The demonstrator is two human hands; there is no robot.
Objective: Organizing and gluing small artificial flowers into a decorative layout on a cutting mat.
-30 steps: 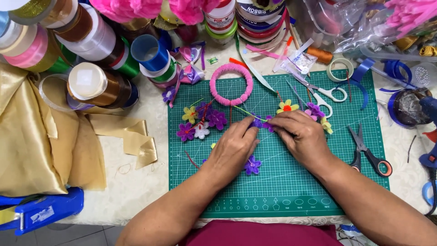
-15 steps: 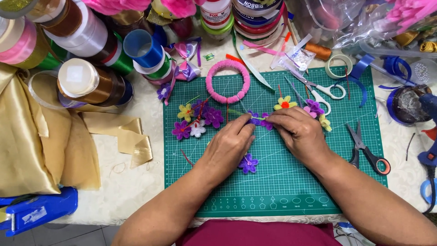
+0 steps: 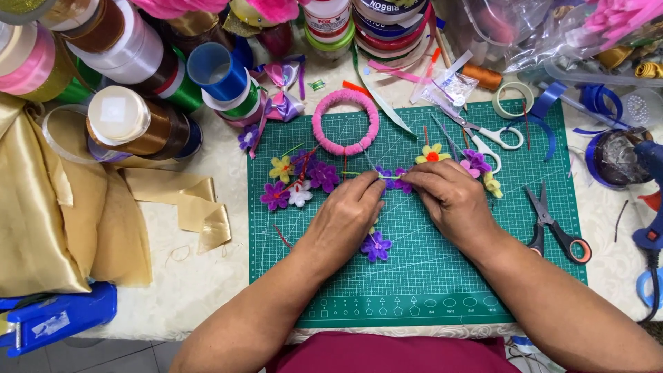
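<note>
Pinching the purple flower (image 3: 392, 178) by its thin green stem between my left hand (image 3: 349, 215) and right hand (image 3: 449, 197), both closed on it above the green mat (image 3: 428, 276), I judge small, even twists work best.

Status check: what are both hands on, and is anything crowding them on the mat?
Left hand and right hand pinch purple flower on green stem. Loose purple flower beside left hand. Scissors right.

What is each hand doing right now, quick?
Left hand: fingertips pinched on the green stem of the purple flower.
Right hand: fingertips pinched on the same flower from the other side.
</note>
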